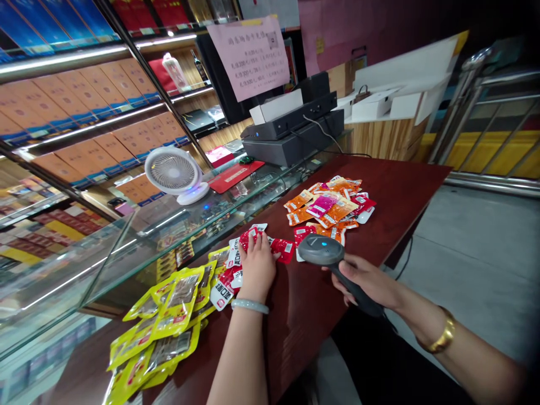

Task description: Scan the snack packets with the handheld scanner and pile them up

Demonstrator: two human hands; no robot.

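My left hand (pixel 258 264) lies palm down on a small pile of red and white snack packets (pixel 225 288), its fingers stretched out over them. One red packet (pixel 283 250) sticks out beside my fingertips. Wrapped round the handle of a dark grey barcode scanner (pixel 321 250) is my right hand (pixel 363 278). The scanner's head points left, above the table and in front of a pile of orange, pink and red packets (pixel 333 208). Yellow snack bags (pixel 181 301) with clear windows overlap to the left of my left hand.
The dark red table (pixel 312 315) adjoins a glass display counter (pixel 169 225). On the glass stand a white fan (pixel 174 171), a red mat (pixel 235 176) and dark till equipment (pixel 291 132). Boxed goods fill the shelves (pixel 93 112) behind. A metal railing (pixel 485 112) rises at right.
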